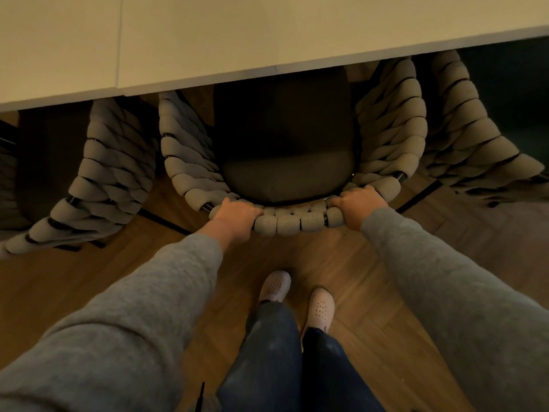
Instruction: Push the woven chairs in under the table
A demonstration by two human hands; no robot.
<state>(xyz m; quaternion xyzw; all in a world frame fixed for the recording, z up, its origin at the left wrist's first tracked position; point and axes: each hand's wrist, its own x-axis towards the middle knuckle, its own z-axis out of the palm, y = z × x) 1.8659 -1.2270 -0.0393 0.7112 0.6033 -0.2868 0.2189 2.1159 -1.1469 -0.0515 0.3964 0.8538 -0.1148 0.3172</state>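
Observation:
A woven chair (291, 223) with thick grey braided cord and a dark seat cushion stands in front of me, its seat partly under the pale table (208, 40). My left hand (234, 217) grips the left end of the chair's curved top rail. My right hand (361, 208) grips the right end of the same rail. A second woven chair (98, 173) stands to the left and a third woven chair (475, 138) to the right, both partly under the table edge.
The floor (341, 263) is brown wood planks. My two feet in light perforated shoes (297, 295) stand just behind the middle chair. The neighbouring chairs sit close on both sides of the middle one.

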